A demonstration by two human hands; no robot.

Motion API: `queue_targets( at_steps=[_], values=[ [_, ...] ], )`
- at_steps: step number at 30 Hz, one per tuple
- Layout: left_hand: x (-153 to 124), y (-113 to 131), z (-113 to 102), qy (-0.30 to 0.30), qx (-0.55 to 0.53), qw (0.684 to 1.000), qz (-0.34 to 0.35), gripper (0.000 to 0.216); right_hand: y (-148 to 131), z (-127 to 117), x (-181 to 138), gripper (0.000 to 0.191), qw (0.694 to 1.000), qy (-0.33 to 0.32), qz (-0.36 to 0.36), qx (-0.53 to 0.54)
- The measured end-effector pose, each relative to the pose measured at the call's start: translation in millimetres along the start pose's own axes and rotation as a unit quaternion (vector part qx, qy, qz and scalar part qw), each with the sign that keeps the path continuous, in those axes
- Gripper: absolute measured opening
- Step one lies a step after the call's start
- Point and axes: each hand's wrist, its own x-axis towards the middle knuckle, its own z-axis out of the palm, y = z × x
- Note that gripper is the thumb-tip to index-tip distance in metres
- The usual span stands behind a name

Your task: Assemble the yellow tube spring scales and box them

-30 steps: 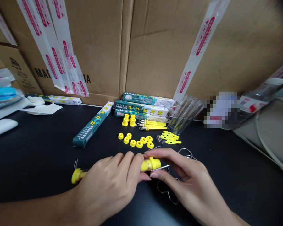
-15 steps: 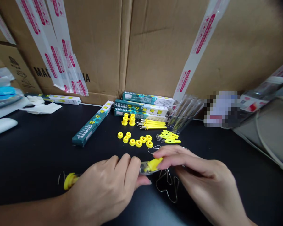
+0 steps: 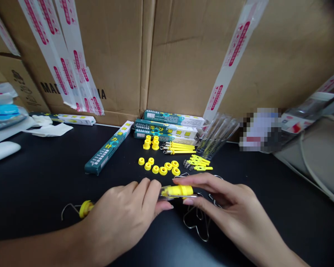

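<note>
My left hand (image 3: 125, 218) is wrapped round a clear tube with a yellow cap (image 3: 84, 208) and a wire hook at its left end. My right hand (image 3: 228, 207) pinches a yellow plastic piece (image 3: 178, 191) at the tube's right end, between thumb and forefinger. Bent wire hooks (image 3: 196, 226) lie on the black table (image 3: 39, 178) under my right hand. Behind my hands lie several yellow rings (image 3: 163, 170), two yellow caps (image 3: 151, 142), yellow rods (image 3: 180, 147) and yellow clips (image 3: 199, 163).
Green boxes (image 3: 108, 148) lie at the back, some stacked (image 3: 169, 128) against cardboard cartons (image 3: 144, 55). Clear tubes (image 3: 218, 135) lean at the right of the stack. A white mouse (image 3: 1, 150) and papers (image 3: 48, 128) lie at the left. A beige bag (image 3: 317, 155) sits at the right.
The yellow piece tilted up half a second ago and now lies level in line with the tube. The capped left end shifted slightly, and its wire hook shows more.
</note>
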Motion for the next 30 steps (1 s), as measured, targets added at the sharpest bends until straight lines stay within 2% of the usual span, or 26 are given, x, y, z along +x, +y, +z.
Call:
queue_targets(
  at_steps=[5, 10, 15, 18, 20, 24, 27, 30],
  values=[
    [0, -1, 1, 0.0, -0.009, 1.0, 0.004, 0.04, 1, 1, 1, 0.021, 1.0, -0.007, 0.008, 0.007],
    [-2, -1, 1, 0.016, -0.008, 1.0, 0.012, 0.036, 0, 2, 2, 0.023, 0.999, 0.01, -0.026, 0.022],
    [-2, 0, 1, 0.028, -0.008, 1.0, 0.01, 0.037, 0, 3, 1, 0.022, 1.0, 0.015, -0.027, 0.006],
    [-3, -1, 2, 0.041, -0.007, 0.999, 0.02, 0.036, 2, 3, -2, 0.028, 0.999, 0.024, -0.03, -0.002],
    [-3, -3, 2, 0.055, -0.004, 0.998, 0.027, 0.032, 4, 3, -5, 0.036, 0.998, 0.03, -0.053, -0.022],
    [-3, -4, 0, 0.086, 0.004, 0.996, 0.034, 0.029, 6, 1, -11, 0.044, 0.984, 0.052, -0.148, -0.079],
    [-3, -2, 0, 0.096, 0.005, 0.995, 0.033, 0.03, 5, 1, -12, 0.043, 0.973, 0.056, -0.195, -0.111],
    [-3, 0, 1, 0.091, 0.007, 0.996, 0.019, 0.03, 5, 2, -9, 0.035, 0.97, 0.046, -0.203, -0.129]
  ],
)
